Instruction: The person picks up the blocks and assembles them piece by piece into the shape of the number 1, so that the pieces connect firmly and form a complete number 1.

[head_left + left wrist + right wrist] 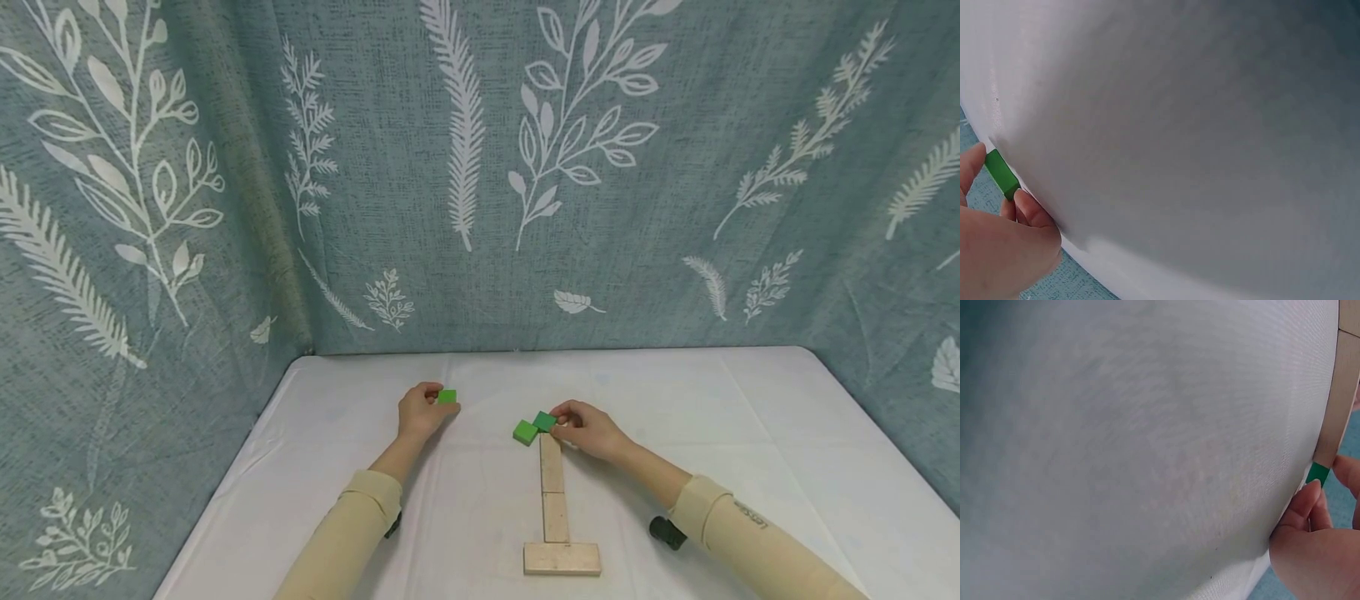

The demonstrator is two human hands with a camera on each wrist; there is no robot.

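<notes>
My left hand (pixel 422 412) pinches a bright green block (pixel 447 396) between thumb and fingers, over the back left of the table. In the left wrist view the same block (pixel 1002 174) shows as a small square piece held by its edges. My right hand (pixel 589 429) pinches a darker green block (pixel 545 422) at the far end of a line of wooden blocks (pixel 552 465). Corner to corner with it, on its left, lies another bright green block (pixel 525 432). The right wrist view shows the darker green block (pixel 1317 474) against the wooden block's end.
A wooden block (pixel 562 559) lies crosswise at the near end of the line, forming an upside-down T. White cloth covers the table (pixel 675 383). Patterned blue-grey curtains (pixel 487 167) hang behind and at the sides. Dark wrist devices (pixel 667 532) sit beneath both forearms.
</notes>
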